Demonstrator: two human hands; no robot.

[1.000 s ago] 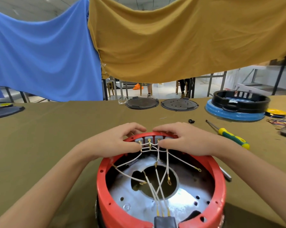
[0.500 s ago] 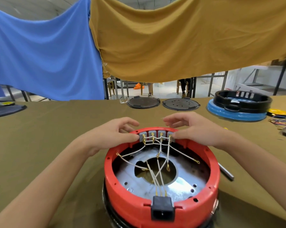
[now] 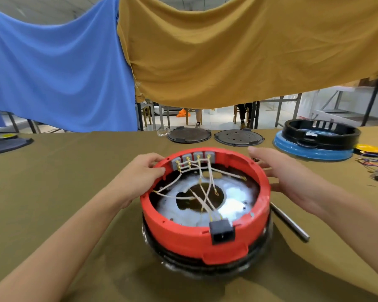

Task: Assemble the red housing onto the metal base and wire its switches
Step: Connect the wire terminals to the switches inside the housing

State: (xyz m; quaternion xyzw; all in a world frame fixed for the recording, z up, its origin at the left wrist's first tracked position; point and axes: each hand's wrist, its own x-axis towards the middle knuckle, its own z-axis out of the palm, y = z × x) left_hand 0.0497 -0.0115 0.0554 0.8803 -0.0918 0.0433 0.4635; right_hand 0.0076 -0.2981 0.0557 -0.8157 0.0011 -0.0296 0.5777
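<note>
The red housing (image 3: 196, 234) is seated on the metal base (image 3: 205, 203) at the table's (image 3: 64, 182) near edge, with white wires (image 3: 203, 184) run from its grey switches (image 3: 192, 159) across the base. Its far-left rim is gripped by the left hand (image 3: 140, 177), fingers curled over it. The right hand (image 3: 286, 171) is held just beside the right wall, fingers relaxed and spread.

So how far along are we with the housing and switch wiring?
Done: red housing sits on the metal base; white wires reach the four switches. In hand: left hand grips the rim; right hand is open beside it. Left: loose wire ends over the centre.
</note>
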